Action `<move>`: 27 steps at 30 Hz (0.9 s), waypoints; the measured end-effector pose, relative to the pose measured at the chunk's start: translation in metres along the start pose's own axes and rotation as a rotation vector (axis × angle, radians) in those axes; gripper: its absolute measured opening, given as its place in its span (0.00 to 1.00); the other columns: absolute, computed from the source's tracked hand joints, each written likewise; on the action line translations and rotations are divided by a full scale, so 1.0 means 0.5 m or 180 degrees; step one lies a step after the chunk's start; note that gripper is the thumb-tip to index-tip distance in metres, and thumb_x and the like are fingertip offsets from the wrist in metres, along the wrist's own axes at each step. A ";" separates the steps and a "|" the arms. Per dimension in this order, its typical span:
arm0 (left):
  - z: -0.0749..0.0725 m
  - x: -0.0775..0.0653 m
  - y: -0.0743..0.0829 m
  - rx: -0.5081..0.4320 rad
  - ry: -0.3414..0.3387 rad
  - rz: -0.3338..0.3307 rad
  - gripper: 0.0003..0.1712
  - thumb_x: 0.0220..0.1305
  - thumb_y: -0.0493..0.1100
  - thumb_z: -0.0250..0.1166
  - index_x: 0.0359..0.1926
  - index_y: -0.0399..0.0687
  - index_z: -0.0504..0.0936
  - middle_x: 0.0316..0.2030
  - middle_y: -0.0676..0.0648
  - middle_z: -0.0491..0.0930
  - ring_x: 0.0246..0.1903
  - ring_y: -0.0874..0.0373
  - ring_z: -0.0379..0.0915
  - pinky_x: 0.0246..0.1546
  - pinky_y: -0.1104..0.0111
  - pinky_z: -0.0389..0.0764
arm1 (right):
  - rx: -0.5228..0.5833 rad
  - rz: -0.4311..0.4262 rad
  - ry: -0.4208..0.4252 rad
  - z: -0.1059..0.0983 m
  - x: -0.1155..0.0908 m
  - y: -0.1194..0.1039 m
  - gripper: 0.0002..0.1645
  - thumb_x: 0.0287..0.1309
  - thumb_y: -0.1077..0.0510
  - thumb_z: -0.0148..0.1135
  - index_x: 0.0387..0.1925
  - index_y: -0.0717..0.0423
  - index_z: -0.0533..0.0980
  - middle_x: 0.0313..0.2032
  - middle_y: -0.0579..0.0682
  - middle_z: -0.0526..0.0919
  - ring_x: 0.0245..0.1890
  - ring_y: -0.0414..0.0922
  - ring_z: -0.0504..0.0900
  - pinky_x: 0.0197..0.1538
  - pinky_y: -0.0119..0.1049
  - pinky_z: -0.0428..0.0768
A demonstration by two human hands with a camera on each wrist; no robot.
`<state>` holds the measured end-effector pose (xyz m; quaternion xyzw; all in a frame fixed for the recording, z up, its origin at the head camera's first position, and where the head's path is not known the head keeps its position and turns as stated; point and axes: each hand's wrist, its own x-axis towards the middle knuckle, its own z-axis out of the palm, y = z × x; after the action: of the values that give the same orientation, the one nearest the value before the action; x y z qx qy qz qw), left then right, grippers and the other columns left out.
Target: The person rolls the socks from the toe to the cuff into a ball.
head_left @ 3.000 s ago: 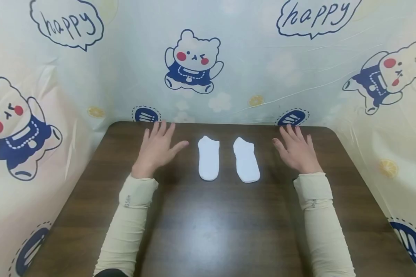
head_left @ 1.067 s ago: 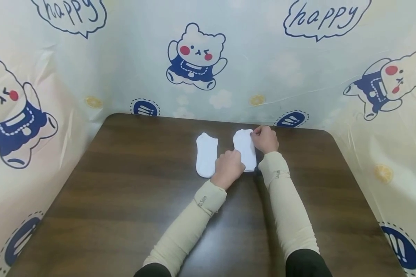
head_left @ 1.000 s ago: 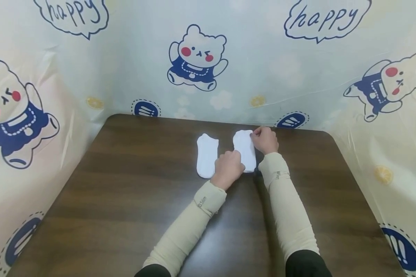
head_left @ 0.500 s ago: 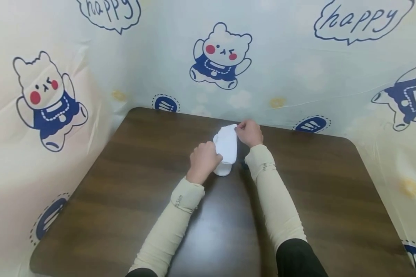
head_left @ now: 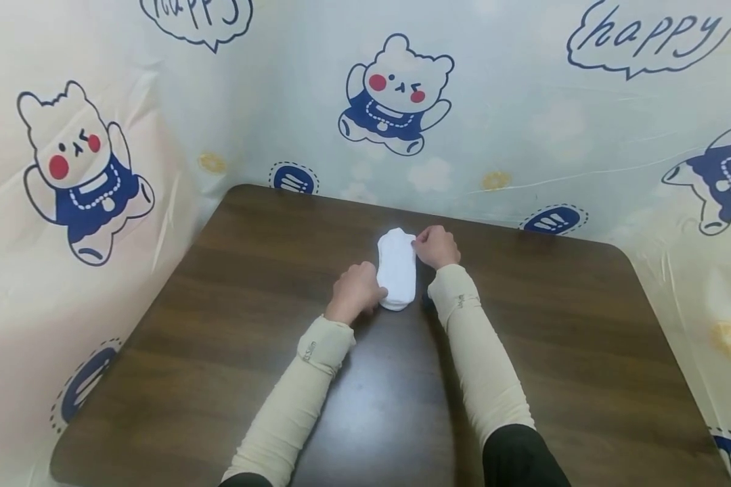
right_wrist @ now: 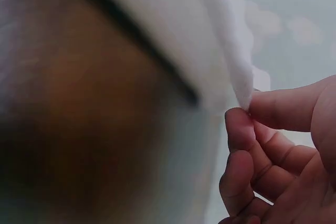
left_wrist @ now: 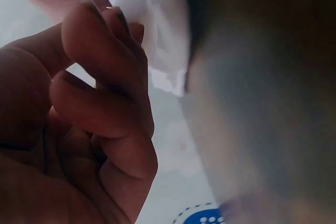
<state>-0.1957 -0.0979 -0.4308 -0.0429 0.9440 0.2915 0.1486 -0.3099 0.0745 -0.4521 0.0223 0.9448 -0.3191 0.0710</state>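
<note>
Two white ankle socks lie one over the other on the brown table; the upper sock [head_left: 397, 265] covers most of the lower sock [head_left: 393, 307], whose toe edge peeks out at the near end. My right hand [head_left: 437, 246] pinches the upper sock's far right corner between thumb and finger; in the right wrist view the white cloth [right_wrist: 237, 61] stretches from that pinch. With curled fingers, my left hand [head_left: 356, 291] holds the near left edge. Its fingers [left_wrist: 100, 51] partly hide the sock [left_wrist: 157, 30] in the left wrist view.
The dark wooden table [head_left: 231, 270] reaches back to a pale printed cloth [head_left: 499, 101] with cartoon bears, which hangs behind it and along both sides. A soft light reflection shows on the tabletop in front of the socks.
Both hands took hold of the right-hand sock, carried it left over the other one, and brought it down and nearer, so the two now line up. The head view has turned somewhat left.
</note>
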 end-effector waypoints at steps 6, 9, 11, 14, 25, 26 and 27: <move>0.017 0.003 -0.003 0.0038 -0.0062 0.0011 0.12 0.66 0.44 0.68 0.36 0.40 0.79 0.21 0.45 0.79 0.16 0.54 0.78 0.27 0.59 0.76 | -0.0070 0.0070 -0.0090 0.015 0.005 0.025 0.12 0.67 0.50 0.62 0.35 0.55 0.81 0.34 0.53 0.82 0.35 0.52 0.80 0.36 0.46 0.75; 0.011 0.003 0.001 0.0107 -0.0007 0.0018 0.14 0.66 0.47 0.69 0.37 0.40 0.79 0.21 0.45 0.79 0.17 0.53 0.78 0.27 0.59 0.76 | -0.0080 0.0020 -0.0055 0.008 0.004 0.020 0.13 0.66 0.49 0.63 0.37 0.55 0.81 0.37 0.53 0.82 0.36 0.53 0.80 0.38 0.48 0.76; 0.001 0.004 0.005 0.0175 0.0062 0.0039 0.16 0.66 0.50 0.69 0.35 0.41 0.79 0.21 0.45 0.78 0.18 0.53 0.77 0.26 0.59 0.76 | -0.0102 -0.0039 -0.0027 -0.001 0.002 0.014 0.14 0.66 0.48 0.63 0.41 0.56 0.81 0.39 0.54 0.83 0.38 0.53 0.81 0.40 0.50 0.77; -0.018 0.009 0.012 0.0285 0.0253 0.0254 0.16 0.65 0.51 0.70 0.31 0.43 0.81 0.22 0.46 0.78 0.22 0.52 0.76 0.26 0.59 0.76 | -0.0169 -0.0244 0.0015 -0.025 -0.006 0.005 0.17 0.66 0.47 0.63 0.45 0.57 0.79 0.41 0.55 0.83 0.40 0.54 0.81 0.43 0.52 0.78; -0.080 0.054 -0.025 0.0914 -0.0150 0.2677 0.12 0.60 0.45 0.75 0.44 0.47 0.89 0.38 0.50 0.85 0.37 0.59 0.78 0.42 0.67 0.79 | -0.1110 -0.2109 -0.0275 -0.095 -0.098 0.002 0.12 0.63 0.53 0.68 0.45 0.55 0.84 0.38 0.48 0.86 0.38 0.48 0.77 0.45 0.46 0.76; -0.078 0.057 -0.033 0.0964 -0.0214 0.2797 0.12 0.60 0.44 0.75 0.44 0.48 0.89 0.38 0.51 0.85 0.37 0.60 0.78 0.42 0.67 0.80 | -0.1227 -0.2230 -0.0310 -0.091 -0.109 0.009 0.12 0.63 0.53 0.68 0.44 0.54 0.85 0.37 0.47 0.86 0.38 0.47 0.76 0.44 0.45 0.75; -0.075 0.060 -0.040 0.1004 -0.0253 0.2906 0.11 0.60 0.44 0.76 0.43 0.48 0.90 0.38 0.51 0.85 0.36 0.60 0.78 0.42 0.67 0.80 | -0.1305 -0.2320 -0.0347 -0.085 -0.120 0.016 0.11 0.62 0.53 0.69 0.44 0.53 0.86 0.37 0.46 0.86 0.37 0.46 0.75 0.43 0.44 0.75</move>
<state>-0.2303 -0.1351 -0.4213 0.4100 0.8926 0.1816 0.0460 -0.2548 0.1067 -0.4146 -0.3449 0.9297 -0.1294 0.0064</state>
